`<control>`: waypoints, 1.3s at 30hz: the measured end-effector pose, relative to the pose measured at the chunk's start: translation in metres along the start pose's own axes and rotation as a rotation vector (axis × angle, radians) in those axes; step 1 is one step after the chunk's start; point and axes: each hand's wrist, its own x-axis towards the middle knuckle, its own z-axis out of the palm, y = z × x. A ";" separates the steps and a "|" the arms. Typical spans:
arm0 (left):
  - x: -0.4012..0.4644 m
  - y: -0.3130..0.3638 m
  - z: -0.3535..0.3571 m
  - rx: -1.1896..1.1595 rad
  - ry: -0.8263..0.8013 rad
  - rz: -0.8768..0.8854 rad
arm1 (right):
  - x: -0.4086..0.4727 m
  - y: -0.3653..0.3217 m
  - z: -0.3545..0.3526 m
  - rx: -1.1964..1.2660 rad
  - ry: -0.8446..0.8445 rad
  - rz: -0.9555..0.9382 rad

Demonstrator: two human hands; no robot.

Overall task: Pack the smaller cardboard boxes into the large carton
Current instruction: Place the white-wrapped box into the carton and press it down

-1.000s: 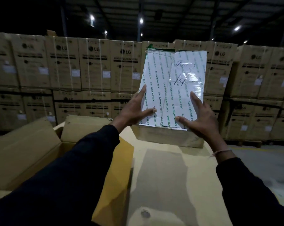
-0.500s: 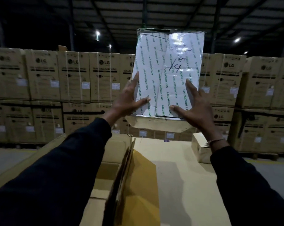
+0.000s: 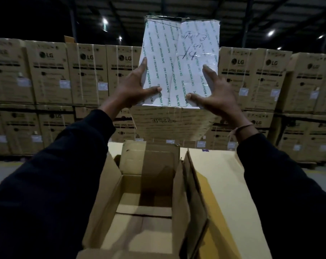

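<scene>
A small cardboard box point(image 3: 179, 64), its near face covered in white tape printed with green words and a handwritten number, is held up high at arm's length. My left hand point(image 3: 134, 86) grips its left side and my right hand point(image 3: 217, 92) its right side, thumbs across the taped face. Directly below stands the large carton point(image 3: 139, 212), open, its flaps raised. Its brown floor shows and no small box is visible inside.
A flat yellowish cardboard sheet or closed carton top point(image 3: 225, 193) lies right of the open carton. A wall of stacked LG washing machine cartons point(image 3: 51, 77) fills the background. Grey floor point(image 3: 7, 171) shows at the far left. The lighting is dim.
The taped box was lifted off the cardboard surface where it rested and carried up and to the left, and it now hangs over the open carton. The view has swung down onto that carton.
</scene>
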 end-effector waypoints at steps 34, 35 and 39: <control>-0.164 -0.187 0.046 -0.083 -0.580 -0.449 | -0.125 -0.023 0.172 0.082 -0.755 0.643; -0.172 -0.190 0.054 -0.086 -0.583 -0.453 | -0.134 -0.017 0.178 0.084 -0.772 0.638; -0.212 -0.198 0.086 -0.088 -0.644 -0.500 | -0.180 -0.001 0.199 0.057 -0.840 0.637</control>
